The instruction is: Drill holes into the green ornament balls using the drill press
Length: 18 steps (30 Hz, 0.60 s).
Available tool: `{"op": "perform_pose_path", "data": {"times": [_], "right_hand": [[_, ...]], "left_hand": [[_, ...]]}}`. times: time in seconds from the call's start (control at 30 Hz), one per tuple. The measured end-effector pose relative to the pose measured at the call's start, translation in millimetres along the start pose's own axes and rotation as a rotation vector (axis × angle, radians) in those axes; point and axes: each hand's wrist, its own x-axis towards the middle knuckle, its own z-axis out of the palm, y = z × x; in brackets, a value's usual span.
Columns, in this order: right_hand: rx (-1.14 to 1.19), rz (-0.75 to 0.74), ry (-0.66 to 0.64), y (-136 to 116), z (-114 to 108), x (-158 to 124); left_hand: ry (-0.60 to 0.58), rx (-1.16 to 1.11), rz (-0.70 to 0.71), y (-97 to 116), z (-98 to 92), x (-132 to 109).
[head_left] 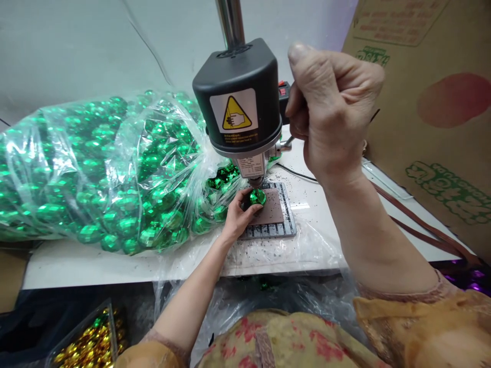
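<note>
A small bench drill press [238,97] with a black head and a yellow warning label stands in front of me. Under its chuck [256,180], my left hand [238,217] pinches a shiny green faceted ball [258,197] between thumb and fingers. The ball is over a brown board [274,207] on the grey slotted base [289,225]. Raised at the right of the head, my right hand [337,102] is closed in a fist around the press's lever [287,144]; the gripped end is hidden by the fingers. Dark shavings dot the base and tabletop.
A big clear plastic bag [95,168] full of green faceted balls lies left on the white table [95,271]. A cardboard box [429,92] stands at the right. Below the table edge, a bin [111,327] holds gold balls. Clear plastic sheeting [299,255] hangs over the front edge.
</note>
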Motion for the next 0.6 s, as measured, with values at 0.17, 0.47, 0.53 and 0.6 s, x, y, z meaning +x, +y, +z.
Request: {"op": "perform_pose_path", "data": {"times": [0.17,0.47,0.53,0.6], "right_hand": [[0.111,0.01,-0.036,0.7,-0.9,5.3],[0.024,-0.002,-0.057,5.6,-0.6,9.0],[0.014,-0.069,-0.022,-0.6,-0.9,-3.4],[-0.007,-0.122,0.01,-7.0,-3.2,-19.0]], "left_hand": [[-0.011,0.13,0.038,3.5,5.5,-5.2],[-0.023,0.124,0.053,6.2,10.2,-12.9],[-0.019,0.104,0.055,5.4,10.5,-13.4],[-0.016,0.089,0.059,4.7,11.0,-13.7]]}}
